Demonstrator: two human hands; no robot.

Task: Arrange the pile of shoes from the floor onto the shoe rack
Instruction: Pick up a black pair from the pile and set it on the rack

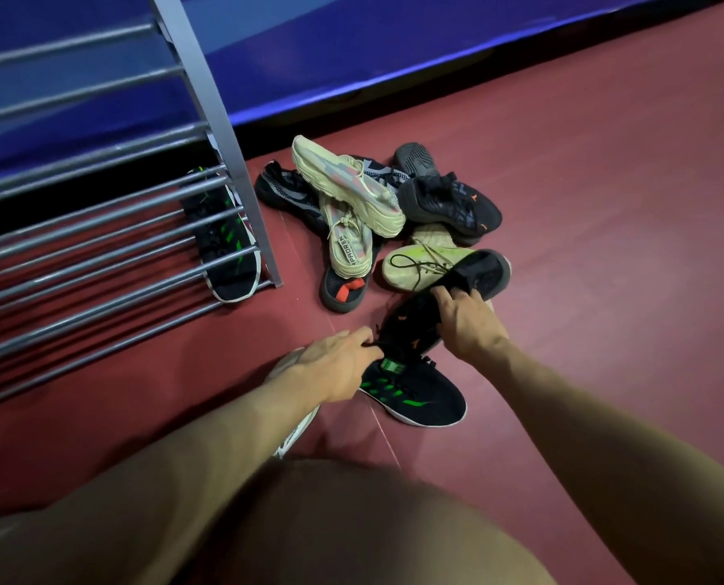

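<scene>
We grab two shoes by the grey metal shoe rack (98,213).

Our left hand (335,365) pinches the black cloth shoe with green stripes (415,394) on the red floor (605,204). Our right hand (465,323) grips a black shoe with orange marks (419,318). Both look light and soft; we hold the collar. One shoe sits on the rack, about eight wait.

A jumble of cream, grey and black shoes (377,213) is lying heaped on the red floor beside my metal shoe rack (98,230), where one black green-striped sneaker (225,242) is already sitting on the bottom tier; its mate (415,394) is resting upright nearest me.
</scene>
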